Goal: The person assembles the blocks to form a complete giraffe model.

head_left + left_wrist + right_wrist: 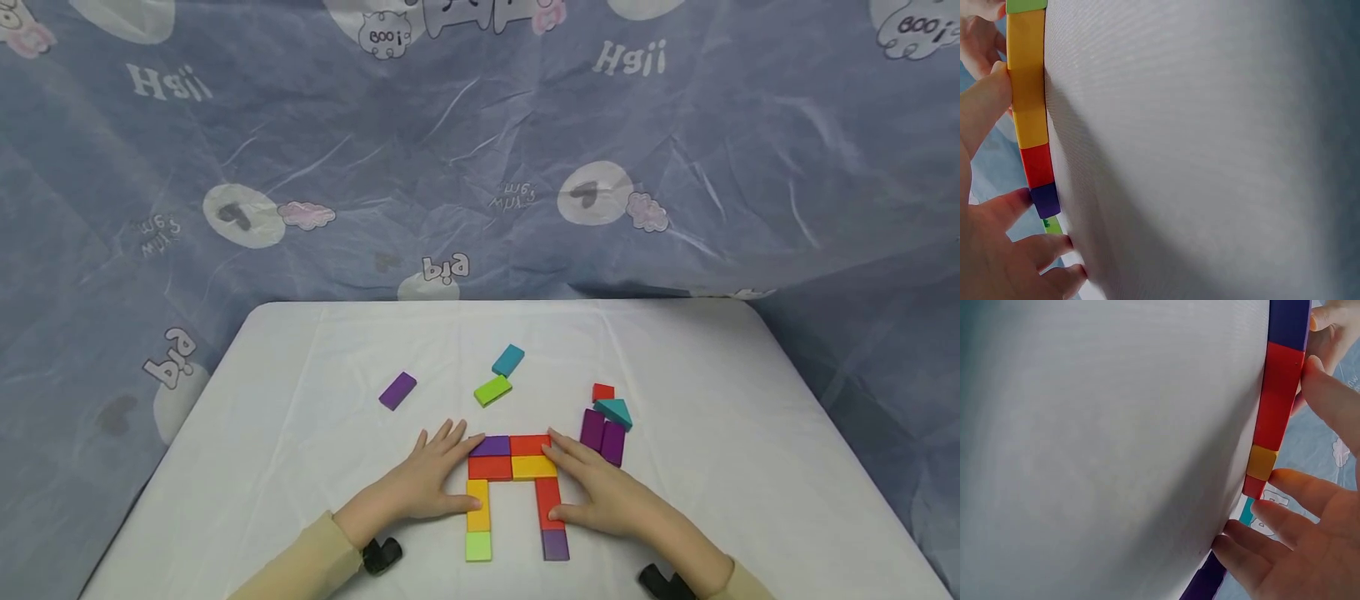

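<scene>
Head view: high, near side of block arch (513,467), farthest off, facing forward-down. Wrist views: low, close, rolled sideways, at arch's left leg (478,521) and right leg (550,493) respectively; each leg shared with head.

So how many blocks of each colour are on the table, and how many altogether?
Purple blocks: 5
Red blocks: 4
Yellow blocks: 2
Green blocks: 2
Blue or teal blocks: 2
Total: 15
</scene>
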The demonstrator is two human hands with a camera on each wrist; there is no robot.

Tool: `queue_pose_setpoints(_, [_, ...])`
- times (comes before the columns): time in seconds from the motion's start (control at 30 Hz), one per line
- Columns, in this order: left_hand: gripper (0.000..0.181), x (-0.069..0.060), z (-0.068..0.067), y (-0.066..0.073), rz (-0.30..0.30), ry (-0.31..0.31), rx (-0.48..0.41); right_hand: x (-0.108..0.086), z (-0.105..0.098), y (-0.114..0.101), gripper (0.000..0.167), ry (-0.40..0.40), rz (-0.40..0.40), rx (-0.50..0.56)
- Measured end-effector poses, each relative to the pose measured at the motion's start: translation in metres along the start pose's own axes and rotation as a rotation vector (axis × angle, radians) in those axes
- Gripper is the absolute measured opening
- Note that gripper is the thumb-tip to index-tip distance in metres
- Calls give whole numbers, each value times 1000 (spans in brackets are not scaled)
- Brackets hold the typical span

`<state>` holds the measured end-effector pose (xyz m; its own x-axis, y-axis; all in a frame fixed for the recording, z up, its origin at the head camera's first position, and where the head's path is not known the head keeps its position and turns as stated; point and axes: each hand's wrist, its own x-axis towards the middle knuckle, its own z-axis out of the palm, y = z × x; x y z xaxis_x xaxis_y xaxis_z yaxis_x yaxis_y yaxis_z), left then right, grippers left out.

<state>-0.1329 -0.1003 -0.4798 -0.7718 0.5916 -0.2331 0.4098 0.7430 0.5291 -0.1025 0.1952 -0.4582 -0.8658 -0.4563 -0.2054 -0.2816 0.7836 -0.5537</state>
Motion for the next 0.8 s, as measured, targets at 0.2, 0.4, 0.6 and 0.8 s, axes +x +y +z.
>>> queue_pose_setpoints(0.2, [89,0,0,0,4,-5,-7,-1,1,0,80,5,-2,-18])
queue_pose_setpoints(0.4, [89,0,1,-1,-2,-6,-9,1,-3,-4,75,92,35,-33])
queue_pose_setpoints(0.6, [89,0,3,-3,-2,1,-4,5,-23,3,59,323,56,-103])
queue_pose_setpoints(0.8, [89,0,4,-3,1,5,-8,6,-31,23,54,363,56,-147])
